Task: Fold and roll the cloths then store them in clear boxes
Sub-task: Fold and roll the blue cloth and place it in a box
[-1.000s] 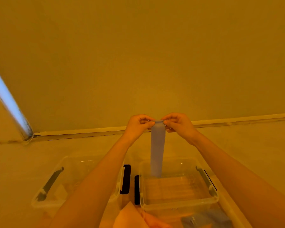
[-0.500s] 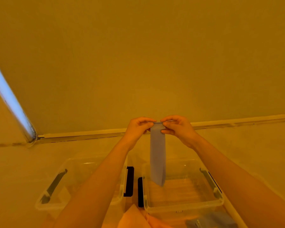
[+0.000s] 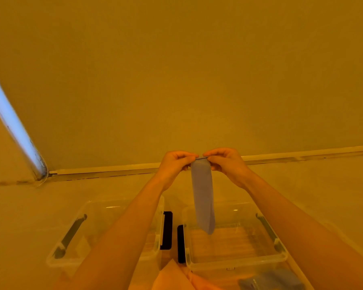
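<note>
A narrow folded grey-blue cloth (image 3: 202, 195) hangs straight down from my two hands, its lower end above the right clear box (image 3: 237, 261). My left hand (image 3: 175, 166) pinches the cloth's top left corner and my right hand (image 3: 225, 163) pinches the top right corner, fingertips almost touching. The left clear box (image 3: 57, 258) lies beside the right one, partly hidden by my left forearm. Both boxes have dark handles.
A peach cloth (image 3: 172, 277) lies at the bottom edge between the boxes. A grey-blue cloth (image 3: 272, 280) lies at the lower right, below the right box. A wall with a baseboard (image 3: 105, 169) stands behind, and a bright strip (image 3: 11, 122) runs at the left.
The cloth's hanging part has become shorter, its lower end rising from the box floor to above it. My hands stay close together at the top edge.
</note>
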Demonstrator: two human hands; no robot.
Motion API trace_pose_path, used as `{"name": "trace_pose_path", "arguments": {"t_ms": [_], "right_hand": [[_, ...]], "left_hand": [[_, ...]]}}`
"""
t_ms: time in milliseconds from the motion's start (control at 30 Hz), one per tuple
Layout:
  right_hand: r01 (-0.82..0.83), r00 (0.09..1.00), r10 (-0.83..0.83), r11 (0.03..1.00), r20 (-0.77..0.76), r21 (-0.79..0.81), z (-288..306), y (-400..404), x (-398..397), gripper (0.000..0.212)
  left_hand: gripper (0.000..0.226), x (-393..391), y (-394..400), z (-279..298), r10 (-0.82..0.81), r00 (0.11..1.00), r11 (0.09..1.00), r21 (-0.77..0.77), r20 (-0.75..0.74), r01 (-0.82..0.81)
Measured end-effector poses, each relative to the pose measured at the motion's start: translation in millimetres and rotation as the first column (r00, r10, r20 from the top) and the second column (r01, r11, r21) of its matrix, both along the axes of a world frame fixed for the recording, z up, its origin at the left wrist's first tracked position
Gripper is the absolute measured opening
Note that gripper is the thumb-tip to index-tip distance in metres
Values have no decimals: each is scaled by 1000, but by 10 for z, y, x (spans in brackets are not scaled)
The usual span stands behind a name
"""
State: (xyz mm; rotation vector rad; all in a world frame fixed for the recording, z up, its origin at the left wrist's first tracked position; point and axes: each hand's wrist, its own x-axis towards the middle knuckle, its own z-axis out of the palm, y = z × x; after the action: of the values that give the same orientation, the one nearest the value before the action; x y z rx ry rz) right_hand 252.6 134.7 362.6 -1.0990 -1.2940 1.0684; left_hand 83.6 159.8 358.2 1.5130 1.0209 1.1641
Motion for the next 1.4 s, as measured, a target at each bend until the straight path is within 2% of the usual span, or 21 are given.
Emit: {"name": "trace_pose_path", "arguments": {"t_ms": [167, 367, 600, 767, 967, 1200, 1333, 1400], "right_hand": [[8, 1000, -8, 1000, 12, -11, 1, -19, -18, 8], [52, 993, -51, 999, 105, -4, 0, -32, -8, 18], [41, 992, -42, 999, 117, 7, 27, -39, 21, 18], [14, 998, -14, 1000, 59, 3, 42, -32, 20, 22], [5, 999, -7, 1000, -45, -27, 33, -38, -16, 13], [64, 997, -64, 998, 44, -4, 33, -38, -37, 18], [55, 985, -53, 998, 166, -7, 39, -32, -53, 10], [45, 983, -43, 999, 181, -10, 27, -40, -65, 8]], "left_hand": [[11, -19, -27, 36, 9, 996, 999, 38, -93, -5], [15, -37, -55, 73, 16, 988, 998, 69, -154, -5], [16, -51, -41, 117, 43, 969, 995, 99, -242, -19], [12, -30, -52, 145, 58, 960, 993, 118, -274, -26], [11, -36, -62, 151, 69, 975, 990, 132, -210, -42], [17, -18, -66, 121, 16, 995, 999, 48, -101, -11], [16, -3, -76, 129, 17, 993, 999, 46, -116, -12], [16, 5, -80, 137, 19, 988, 998, 63, -151, -10]]}}
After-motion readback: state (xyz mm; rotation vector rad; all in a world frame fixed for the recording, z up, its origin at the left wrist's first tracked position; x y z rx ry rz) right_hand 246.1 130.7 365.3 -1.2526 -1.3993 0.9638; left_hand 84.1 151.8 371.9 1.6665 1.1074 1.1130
